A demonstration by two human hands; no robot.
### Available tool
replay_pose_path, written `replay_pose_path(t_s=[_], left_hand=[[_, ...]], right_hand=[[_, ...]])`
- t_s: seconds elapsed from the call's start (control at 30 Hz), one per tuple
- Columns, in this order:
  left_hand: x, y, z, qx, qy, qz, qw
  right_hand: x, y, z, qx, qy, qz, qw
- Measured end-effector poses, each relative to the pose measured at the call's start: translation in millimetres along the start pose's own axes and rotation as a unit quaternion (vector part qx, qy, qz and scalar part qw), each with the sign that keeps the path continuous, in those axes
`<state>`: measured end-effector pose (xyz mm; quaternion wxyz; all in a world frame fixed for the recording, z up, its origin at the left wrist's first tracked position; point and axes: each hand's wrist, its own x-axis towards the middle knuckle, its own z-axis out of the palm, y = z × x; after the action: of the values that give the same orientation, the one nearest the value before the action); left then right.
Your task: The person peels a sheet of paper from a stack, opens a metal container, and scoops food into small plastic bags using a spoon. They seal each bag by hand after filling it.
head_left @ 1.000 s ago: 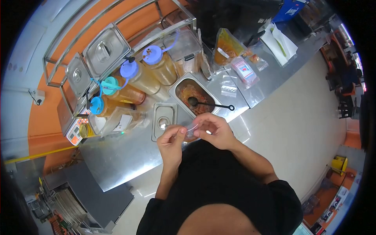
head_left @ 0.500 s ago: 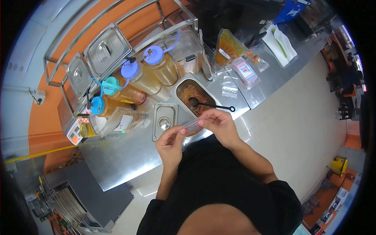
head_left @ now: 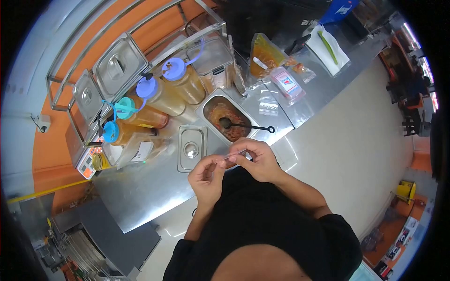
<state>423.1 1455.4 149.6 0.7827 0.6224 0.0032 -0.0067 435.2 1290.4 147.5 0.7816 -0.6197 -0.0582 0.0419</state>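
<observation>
My left hand [head_left: 206, 178] and my right hand [head_left: 255, 161] meet just in front of my body, at the counter's near edge. Both pinch the top edge of a small clear plastic bag [head_left: 233, 154], mostly hidden behind my fingers. Just beyond them is a steel tray [head_left: 200, 114] of reddish chopped food, in which a black ladle [head_left: 243, 125] rests with its handle toward the right. A steel lid [head_left: 191, 150] lies on the counter left of the tray.
Squeeze bottles [head_left: 176, 96] with blue and purple caps stand at the back left, near a scale [head_left: 87, 167]. Bagged yellow sauce [head_left: 265, 56], a pink-edged packet [head_left: 287, 85] and white paper [head_left: 323, 56] lie to the right on the steel counter [head_left: 136, 196].
My hands have come closer together, and the plastic between them shows less. The view has shifted slightly, so the counter items appear a little further left.
</observation>
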Motion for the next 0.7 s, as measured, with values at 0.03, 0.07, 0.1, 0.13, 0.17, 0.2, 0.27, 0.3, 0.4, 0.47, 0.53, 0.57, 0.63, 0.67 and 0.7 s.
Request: replay_pose_path(t_s=[0.03, 0.07, 0.1, 0.13, 0.17, 0.2, 0.27, 0.3, 0.4, 0.47, 0.53, 0.57, 0.63, 0.67, 0.7], left_hand=[[1, -1, 2, 0.000, -0.002, -0.001, 1.000], [3, -3, 4, 0.010, -0.023, 0.020, 0.999], [3, -4, 6, 0.019, -0.044, 0.040, 0.998], [4, -4, 8, 0.019, -0.046, 0.038, 0.998], [5, -3, 11, 0.042, -0.052, 0.048, 0.997], [5, -3, 14, 0.064, -0.057, 0.058, 0.995], [6, -1, 20, 0.088, -0.056, 0.065, 0.992], [5, -1, 23, 0.112, -0.054, 0.070, 0.990], [4, -5, 36, 0.121, -0.029, 0.069, 0.990], [5, -5, 46, 0.122, -0.031, 0.077, 0.989], [8, -3, 58, 0.123, -0.032, 0.086, 0.988], [10, -1, 65, 0.114, -0.038, 0.074, 0.990], [14, 2, 77, 0.108, -0.040, 0.062, 0.991], [17, 3, 83, 0.115, -0.074, 0.071, 0.988], [21, 3, 90, 0.121, -0.107, 0.081, 0.984]], right_hand=[[-1, -2, -2, -0.045, -0.008, -0.032, 0.998], [-3, -4, -5, -0.090, -0.017, -0.062, 0.994], [-5, -4, -7, -0.090, -0.015, -0.061, 0.994], [-6, -5, -9, -0.087, -0.009, -0.062, 0.994], [-8, -5, -11, -0.083, -0.004, -0.063, 0.995], [-10, -4, -14, -0.084, -0.003, -0.062, 0.995], [-13, 0, -19, -0.013, 0.008, -0.022, 1.000], [-13, -1, -21, -0.012, 0.009, -0.022, 1.000], [-14, -5, -32, 0.031, 0.030, 0.030, 0.999], [-12, -8, -42, 0.109, 0.029, 0.059, 0.992], [-12, -15, -53, 0.101, 0.031, 0.038, 0.994], [-12, -18, -58, 0.093, 0.031, 0.018, 0.995], [-10, -26, -75, 0.026, 0.019, -0.031, 0.999], [-9, -29, -86, -0.044, 0.007, -0.080, 0.996], [-9, -31, -96, -0.041, 0.004, -0.081, 0.996]])
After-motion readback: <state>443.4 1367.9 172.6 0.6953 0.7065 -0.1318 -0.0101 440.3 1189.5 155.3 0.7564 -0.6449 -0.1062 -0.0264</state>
